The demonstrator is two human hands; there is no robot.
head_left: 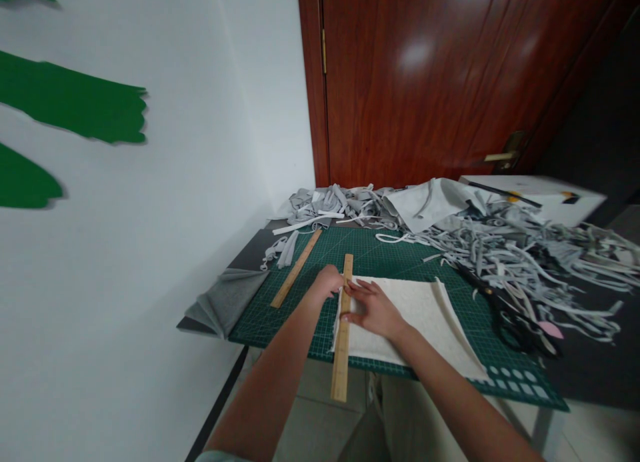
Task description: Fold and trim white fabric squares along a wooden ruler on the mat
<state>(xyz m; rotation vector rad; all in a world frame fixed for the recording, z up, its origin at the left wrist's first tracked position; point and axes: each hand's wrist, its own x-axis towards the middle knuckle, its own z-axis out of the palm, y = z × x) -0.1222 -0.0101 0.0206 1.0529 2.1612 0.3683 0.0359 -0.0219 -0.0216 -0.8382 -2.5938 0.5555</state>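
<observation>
Already, the wooden ruler (341, 359) lies along the left edge of the white cloth (425, 309), lower centre of the frame; no cut or line shows there yet. The right hand (375, 310) rests spread fingers on the ruler; the left hand (327, 281) curls its fingers alongside, their hold unclear.

Both forearms (287, 372) outstretched, right grip (373, 307) spread palm-down, left grip (328, 280) apparently curled.

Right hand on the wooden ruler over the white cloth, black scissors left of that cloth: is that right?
Not quite: the head view shows the black scissors right of the white cloth. The right hand is indeed on the wooden ruler.
</observation>
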